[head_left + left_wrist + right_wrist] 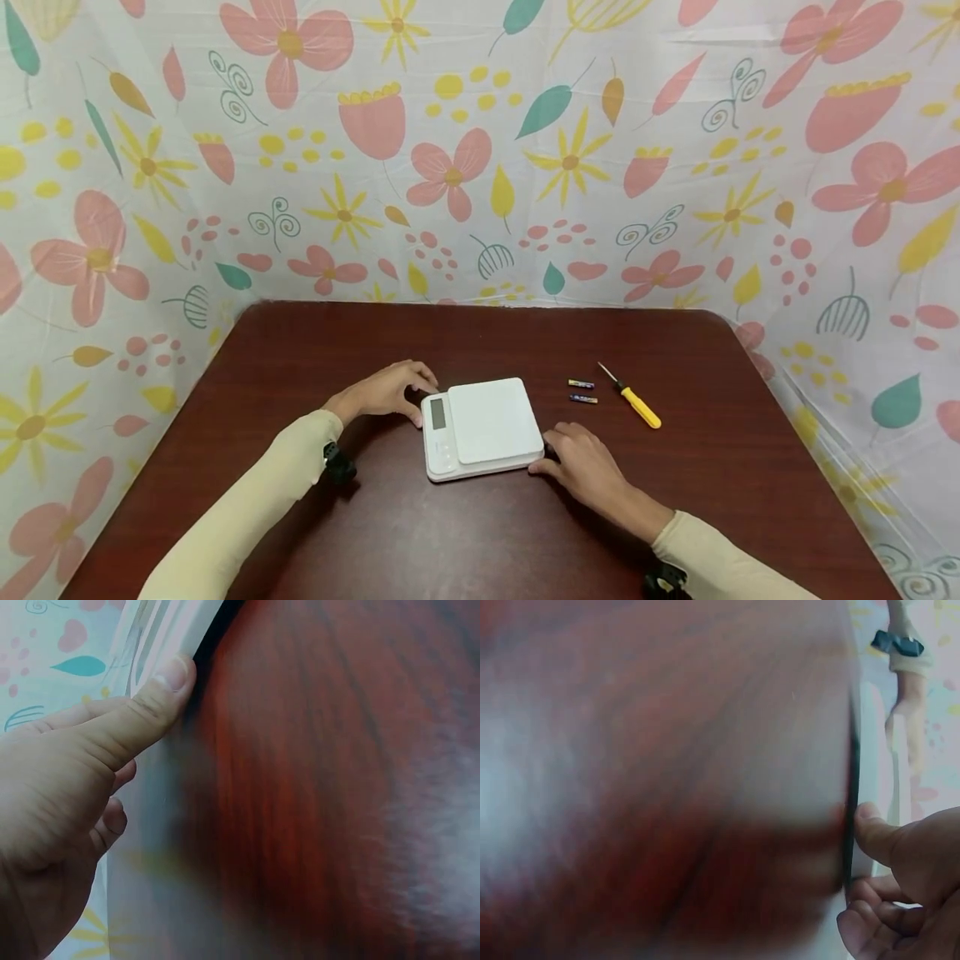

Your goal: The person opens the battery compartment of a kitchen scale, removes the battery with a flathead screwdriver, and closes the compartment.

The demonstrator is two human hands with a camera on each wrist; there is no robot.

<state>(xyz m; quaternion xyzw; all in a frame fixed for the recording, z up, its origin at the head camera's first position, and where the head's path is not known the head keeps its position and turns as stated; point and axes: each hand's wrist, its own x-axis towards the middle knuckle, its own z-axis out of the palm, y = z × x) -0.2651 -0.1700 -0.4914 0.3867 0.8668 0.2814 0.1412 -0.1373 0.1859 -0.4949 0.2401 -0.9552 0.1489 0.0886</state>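
Note:
A white kitchen scale (495, 421) with a square weighing plate lies on the brown table, its small grey display (438, 413) toward the left. My left hand (390, 390) grips its far left corner, thumb on the left edge. In the left wrist view, that thumb presses the scale's side (184, 630), with the fingers behind it. At the near right corner, my right hand (588, 467) holds the scale with thumb in front and fingers along the right side. The right wrist view shows the right thumb against the scale's edge (868, 772) and the other fingers curled beside it.
Two small batteries, one upper (581, 384) and one lower (583, 399), lie right of the scale. Beyond them is a screwdriver (637, 407) with a yellow handle, its tip pointing away to the left. A flowered cloth (465, 225) hangs behind the table (390, 533).

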